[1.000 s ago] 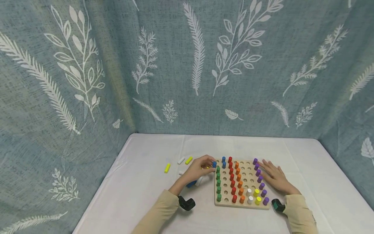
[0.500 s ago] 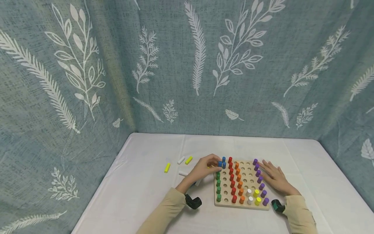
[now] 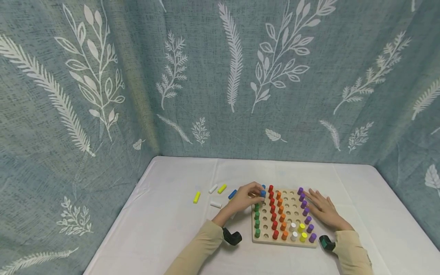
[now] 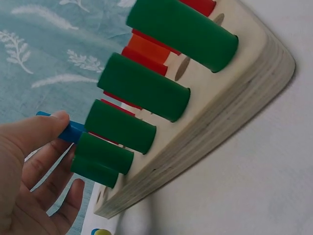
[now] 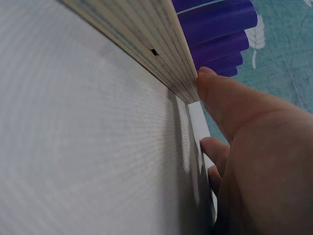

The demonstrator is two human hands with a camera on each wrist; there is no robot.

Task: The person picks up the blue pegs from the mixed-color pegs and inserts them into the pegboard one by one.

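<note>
My left hand (image 3: pixel 245 198) pinches a blue peg (image 4: pixel 74 132) between thumb and fingers, over the far left part of the wooden pegboard (image 3: pixel 260 240). In the head view the held peg overlaps the second hole column, close to a standing blue peg (image 3: pixel 263 186). Green pegs (image 3: pixel 257 224) line the board's left side, with red pegs (image 3: pixel 273 217) and orange pegs (image 3: pixel 282 218) farther right. White pegs (image 3: pixel 294 236) and yellow pegs (image 3: pixel 303 236) stand near the front. My right hand (image 3: pixel 323 209) lies along the right side by the purple pegs (image 3: pixel 308 220), thumb at the board's edge.
Loose pegs lie on the white table left of the board: a yellow peg (image 3: pixel 197 197), a white peg (image 3: pixel 213 188), another yellow peg (image 3: pixel 222 188), a blue peg (image 3: pixel 232 194) and another white peg (image 3: pixel 216 204). A patterned curtain (image 3: pixel 213 76) hangs behind the table.
My left hand has carried the blue peg rightward from the board's left edge to the second column. A loose blue peg on the table now shows behind it. The right hand stays put.
</note>
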